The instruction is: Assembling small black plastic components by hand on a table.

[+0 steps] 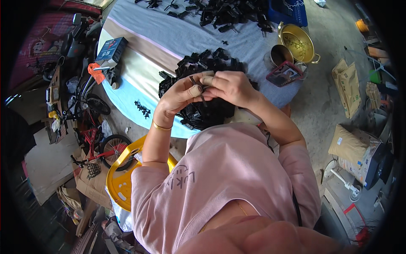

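In front of my body, my left hand (182, 94) pinches a small, thin black plastic part (204, 102) between thumb and fingers. Pale wraps cover some fingertips. My right hand (235, 88) meets it from the other side, its fingers closed at the same part. Exactly where they touch is partly hidden. Beneath and around both hands lies a heap of black plastic parts (207, 115) on the cloth-covered table (144, 63). A small cluster of tiny black pieces (142, 109) rests left of my left hand.
Another pile of black parts (230, 10) spreads at the far side beside a blue basket (301, 17). At the right stand a gold two-handled pot (312, 42) with small pieces inside, a metal cup (279, 54) and a phone (284, 73). A blue box (111, 50) sits left.
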`<state>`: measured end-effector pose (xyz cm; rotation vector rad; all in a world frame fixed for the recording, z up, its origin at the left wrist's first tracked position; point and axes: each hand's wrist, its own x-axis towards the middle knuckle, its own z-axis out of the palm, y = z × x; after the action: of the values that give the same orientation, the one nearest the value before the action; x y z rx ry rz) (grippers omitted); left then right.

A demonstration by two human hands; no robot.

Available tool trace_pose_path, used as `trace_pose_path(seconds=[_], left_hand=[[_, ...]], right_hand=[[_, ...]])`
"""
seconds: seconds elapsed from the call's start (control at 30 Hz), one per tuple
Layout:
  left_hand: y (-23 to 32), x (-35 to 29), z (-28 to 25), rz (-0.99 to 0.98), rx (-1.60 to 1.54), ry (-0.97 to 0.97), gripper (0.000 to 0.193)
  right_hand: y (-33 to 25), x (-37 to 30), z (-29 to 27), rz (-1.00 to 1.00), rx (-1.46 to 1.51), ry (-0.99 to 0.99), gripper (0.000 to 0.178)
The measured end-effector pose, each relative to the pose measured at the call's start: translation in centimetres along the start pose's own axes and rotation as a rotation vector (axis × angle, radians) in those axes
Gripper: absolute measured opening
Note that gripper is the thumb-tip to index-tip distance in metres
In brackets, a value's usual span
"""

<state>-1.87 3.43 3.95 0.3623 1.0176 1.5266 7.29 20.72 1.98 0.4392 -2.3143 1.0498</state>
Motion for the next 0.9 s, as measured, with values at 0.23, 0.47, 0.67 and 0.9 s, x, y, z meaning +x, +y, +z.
trace_pose_path(seconds=[0.23, 0.47, 0.67, 0.9], left_hand=[[-3.0, 0.1, -0.2, 0.059, -0.271, 0.027, 0.042], [-2.8, 0.3, 3.4, 0.3, 0.08, 0.293, 0.037], [-3.3, 0.0, 3.9, 0.384, 0.228, 0.347, 0.029], [-3.3, -0.3, 4.3, 0.417, 0.219, 0.343, 0.028]], right_hand=[[-2.7, -1.4, -1.8, 0.046, -0.084, -0.135, 0.029], [-3.3, -2.5, -1.6, 0.79, 0.848, -0.008, 0.019], [-3.4, -2.5, -0.3, 0.748, 0.749, 0.004, 0.021], [-4.0, -2.5, -0.9, 0.744, 0.723, -0.068, 0.016]])
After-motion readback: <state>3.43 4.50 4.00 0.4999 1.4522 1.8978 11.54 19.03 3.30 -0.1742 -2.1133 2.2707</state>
